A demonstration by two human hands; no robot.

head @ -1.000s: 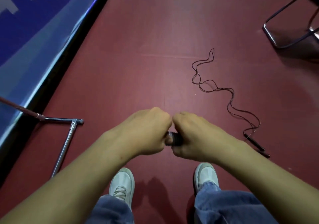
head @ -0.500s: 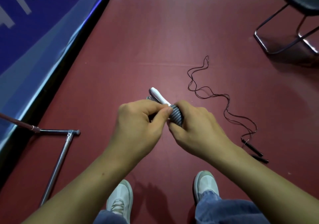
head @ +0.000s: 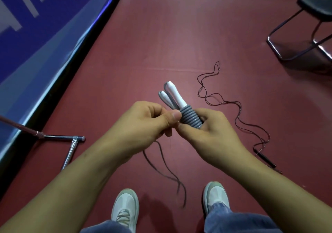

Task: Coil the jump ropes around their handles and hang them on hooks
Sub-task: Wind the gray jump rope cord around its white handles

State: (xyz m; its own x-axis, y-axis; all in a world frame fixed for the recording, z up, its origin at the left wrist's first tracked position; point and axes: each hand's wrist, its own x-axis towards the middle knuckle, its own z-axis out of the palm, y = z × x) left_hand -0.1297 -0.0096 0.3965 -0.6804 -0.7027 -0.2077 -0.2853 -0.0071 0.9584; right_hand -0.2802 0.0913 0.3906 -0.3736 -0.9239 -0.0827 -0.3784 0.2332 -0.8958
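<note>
I hold a grey jump rope [head: 190, 118] wound in tight coils around its two white handles [head: 175, 94], which stick up and away from me. My right hand [head: 208, 134] grips the coiled bundle from below. My left hand [head: 149, 120] pinches the rope at the left end of the coil with thumb and fingers. A thin dark strand [head: 167, 168] hangs blurred beneath my hands. A second, thin dark jump rope [head: 233, 105] lies loose and wavy on the red floor to the right, its black handles [head: 265, 159] near my right forearm.
A blue padded barrier [head: 41, 35] runs along the left. A metal stand foot [head: 71, 148] lies on the floor at lower left. A black chair with a metal frame [head: 305, 35] stands at upper right. My white shoes [head: 125, 209] are below.
My hands have risen and turned, so the white handles and the grey coil now show clearly. The view has tilted up a little. A thin strand now swings below my hands.
</note>
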